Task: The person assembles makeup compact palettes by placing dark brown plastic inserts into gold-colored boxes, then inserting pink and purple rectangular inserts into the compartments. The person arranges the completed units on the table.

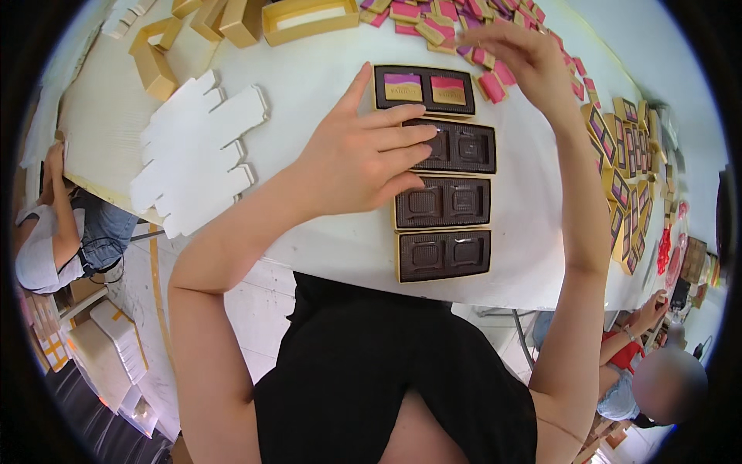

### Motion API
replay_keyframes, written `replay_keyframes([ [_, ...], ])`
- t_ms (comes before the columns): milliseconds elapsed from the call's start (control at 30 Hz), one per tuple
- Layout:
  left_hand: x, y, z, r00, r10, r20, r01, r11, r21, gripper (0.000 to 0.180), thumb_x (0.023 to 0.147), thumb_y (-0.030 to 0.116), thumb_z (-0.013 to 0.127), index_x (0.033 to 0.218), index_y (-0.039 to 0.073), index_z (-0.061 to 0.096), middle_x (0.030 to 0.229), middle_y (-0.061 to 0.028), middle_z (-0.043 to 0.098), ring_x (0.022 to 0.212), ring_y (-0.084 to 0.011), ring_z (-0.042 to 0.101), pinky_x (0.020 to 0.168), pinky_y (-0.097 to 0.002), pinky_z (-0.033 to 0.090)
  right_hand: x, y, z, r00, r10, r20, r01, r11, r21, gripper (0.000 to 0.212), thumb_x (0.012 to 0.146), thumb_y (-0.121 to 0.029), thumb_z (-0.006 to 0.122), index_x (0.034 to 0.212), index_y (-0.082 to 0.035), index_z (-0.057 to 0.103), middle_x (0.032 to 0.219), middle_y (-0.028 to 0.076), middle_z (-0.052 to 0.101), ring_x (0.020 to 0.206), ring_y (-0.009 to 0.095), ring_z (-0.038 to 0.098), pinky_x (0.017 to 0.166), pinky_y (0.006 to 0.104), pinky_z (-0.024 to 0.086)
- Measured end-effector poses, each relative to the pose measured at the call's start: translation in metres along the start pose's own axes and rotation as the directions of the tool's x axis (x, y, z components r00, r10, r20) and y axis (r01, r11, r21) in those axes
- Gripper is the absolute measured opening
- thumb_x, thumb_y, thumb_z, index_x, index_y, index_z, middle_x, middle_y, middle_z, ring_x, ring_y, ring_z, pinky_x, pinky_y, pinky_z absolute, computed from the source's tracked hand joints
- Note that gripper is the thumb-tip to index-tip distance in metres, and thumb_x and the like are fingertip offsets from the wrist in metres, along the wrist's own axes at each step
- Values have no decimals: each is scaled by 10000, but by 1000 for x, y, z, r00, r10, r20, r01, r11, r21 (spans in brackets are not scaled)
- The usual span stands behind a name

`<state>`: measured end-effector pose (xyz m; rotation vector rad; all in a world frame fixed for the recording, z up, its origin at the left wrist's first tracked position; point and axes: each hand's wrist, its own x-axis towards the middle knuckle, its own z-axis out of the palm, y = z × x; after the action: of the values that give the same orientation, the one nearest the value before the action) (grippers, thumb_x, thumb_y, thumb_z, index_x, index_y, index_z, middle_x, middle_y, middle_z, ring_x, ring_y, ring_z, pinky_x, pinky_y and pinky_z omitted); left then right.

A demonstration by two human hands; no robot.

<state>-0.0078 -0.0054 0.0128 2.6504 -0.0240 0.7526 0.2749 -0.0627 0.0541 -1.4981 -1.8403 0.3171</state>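
A row of gold-edged boxes with dark brown two-well trays stands in front of me. The farthest box (387,99) holds one purple-and-gold piece (403,87) and one pink-and-gold piece (448,90). Bare wells show in the second box (483,147), the third box (443,203) and the nearest box (444,256). My left hand (355,151) lies open with fingers spread, its fingertips over the left part of the second box. Beyond the boxes, my right hand (533,66) hovers with curved, parted fingers at a pile of pink, purple and gold wrapped pieces (433,29).
Gold box frames (309,21) sit at the far left. Stacked white cut-out card pieces (193,155) lie left of my arm. Many filled boxes (626,170) crowd the table's right side. A person (66,224) sits at left, another person (622,371) at lower right.
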Motion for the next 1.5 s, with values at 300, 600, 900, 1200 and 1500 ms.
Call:
replay_keyframes([
  [300, 1, -1, 3, 999, -26, -20, 27, 999, 33, 170, 748, 208, 822, 880, 120, 763, 1007, 22, 739, 1121, -177, 658, 1157, -645, 249, -80, -35, 4, 946, -184, 266, 178, 983, 47, 266, 627, 216, 595, 797, 17, 643, 969, 110, 736, 1086, 313, 682, 925, 415, 562],
  [600, 2, -1, 2, 1000, -29, 5, 28, 997, 71, 174, 792, 259, 787, 901, 125, 764, 971, 61, 733, 1134, -145, 635, 1147, -675, 221, -67, -37, 14, 861, -429, 273, 482, 858, -175, 171, 597, 100, 626, 742, 9, 620, 995, 103, 713, 1207, 307, 614, 1091, 537, 447],
  [900, 1, 3, 1, 998, -55, -3, 55, 997, 51, 134, 779, 214, 803, 847, 111, 751, 1006, 26, 741, 1127, -174, 654, 1156, -685, 173, -65, -33, 11, 822, -540, 184, 564, 724, -396, 135, 698, -65, 699, 808, -6, 650, 940, 95, 699, 1000, 257, 677, 865, 409, 576],
  [1200, 25, 26, 15, 976, 110, 188, -101, 993, -58, 620, 910, 506, 618, 1374, 101, 544, 1435, -53, 529, 1409, -215, 412, 1144, -716, 64, 54, 42, 20, 854, 516, -68, -365, 500, -785, 340, 844, -386, 684, 899, -51, 714, 863, 185, 718, 818, 355, 700, 715, 477, 546],
  [1500, 20, 21, 27, 932, 87, 352, -115, 992, 61, 743, 946, 645, 429, 1469, 118, 438, 1502, -59, 461, 1440, -189, 360, 1177, -663, 77, 42, 73, -6, 858, 507, -82, -506, 806, -308, 172, 854, -157, 705, 926, -6, 743, 677, 84, 642, 626, 103, 591, 560, 307, 459],
])
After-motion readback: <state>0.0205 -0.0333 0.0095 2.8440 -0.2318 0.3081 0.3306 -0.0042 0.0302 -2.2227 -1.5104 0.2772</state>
